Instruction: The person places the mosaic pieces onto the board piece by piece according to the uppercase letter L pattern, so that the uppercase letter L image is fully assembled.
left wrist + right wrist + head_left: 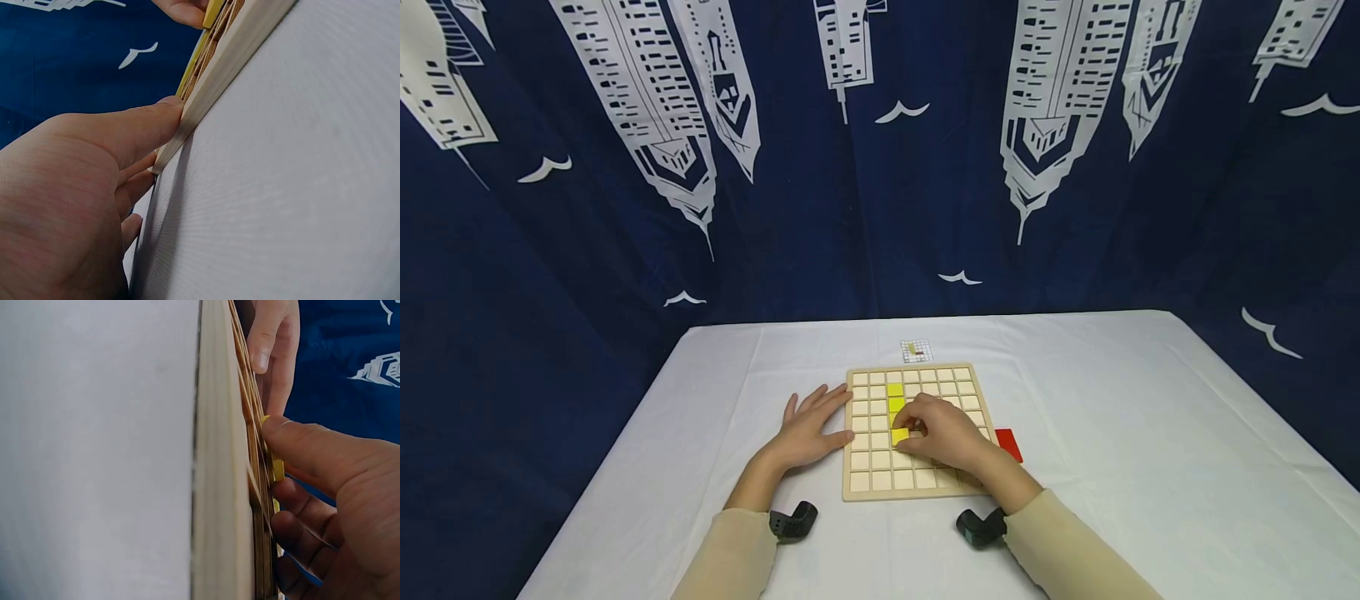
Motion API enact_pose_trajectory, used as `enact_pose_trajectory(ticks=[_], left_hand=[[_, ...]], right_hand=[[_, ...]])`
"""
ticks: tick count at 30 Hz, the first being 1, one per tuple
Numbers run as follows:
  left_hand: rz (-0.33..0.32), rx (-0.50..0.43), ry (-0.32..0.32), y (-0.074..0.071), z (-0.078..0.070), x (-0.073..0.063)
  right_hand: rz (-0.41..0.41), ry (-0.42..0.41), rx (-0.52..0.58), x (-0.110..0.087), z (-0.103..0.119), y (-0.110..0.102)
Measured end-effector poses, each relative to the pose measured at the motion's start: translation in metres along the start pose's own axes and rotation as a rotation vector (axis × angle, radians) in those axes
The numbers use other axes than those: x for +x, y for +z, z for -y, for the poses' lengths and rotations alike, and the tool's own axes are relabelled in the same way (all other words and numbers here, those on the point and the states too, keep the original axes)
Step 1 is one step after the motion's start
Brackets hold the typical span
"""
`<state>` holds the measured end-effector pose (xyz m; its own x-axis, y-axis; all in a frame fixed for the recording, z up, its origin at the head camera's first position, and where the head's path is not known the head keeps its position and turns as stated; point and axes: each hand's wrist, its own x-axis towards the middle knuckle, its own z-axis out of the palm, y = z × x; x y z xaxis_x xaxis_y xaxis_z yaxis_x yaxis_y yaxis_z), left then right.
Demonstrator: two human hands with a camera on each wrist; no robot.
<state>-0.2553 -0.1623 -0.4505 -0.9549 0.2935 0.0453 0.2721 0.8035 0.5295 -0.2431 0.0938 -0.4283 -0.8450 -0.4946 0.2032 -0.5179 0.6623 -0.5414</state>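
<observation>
A wooden board (891, 495) with a grid of square cells lies on the white-covered table. Yellow square tiles (895, 389) form a column in its left-middle part. At the near end of that column my right hand (943, 432) pinches a yellow tile (899, 437) between thumb and fingers, low over the grid; in the right wrist view the tile (279, 469) shows at the thumb tip. My left hand (808, 429) rests at the board's left edge with fingers spread. In the left wrist view its thumb (147, 125) touches the board's side.
A red piece (1009, 446) lies at the board's right edge, partly hidden by my right arm. Beyond the far edge lies a small card (917, 351) with a printed grid and coloured cells. A dark blue printed curtain (865, 208) hangs behind the table.
</observation>
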Motion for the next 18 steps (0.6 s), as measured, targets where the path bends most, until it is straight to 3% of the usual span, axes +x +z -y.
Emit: enact_pose_trajectory(ticks=[18], left_hand=[[-0.005, 0.002, 0.004, 0.0014, 0.0005, 0.0006]], right_hand=[[-0.014, 0.021, -0.014, -0.0024, 0.0037, 0.0017]])
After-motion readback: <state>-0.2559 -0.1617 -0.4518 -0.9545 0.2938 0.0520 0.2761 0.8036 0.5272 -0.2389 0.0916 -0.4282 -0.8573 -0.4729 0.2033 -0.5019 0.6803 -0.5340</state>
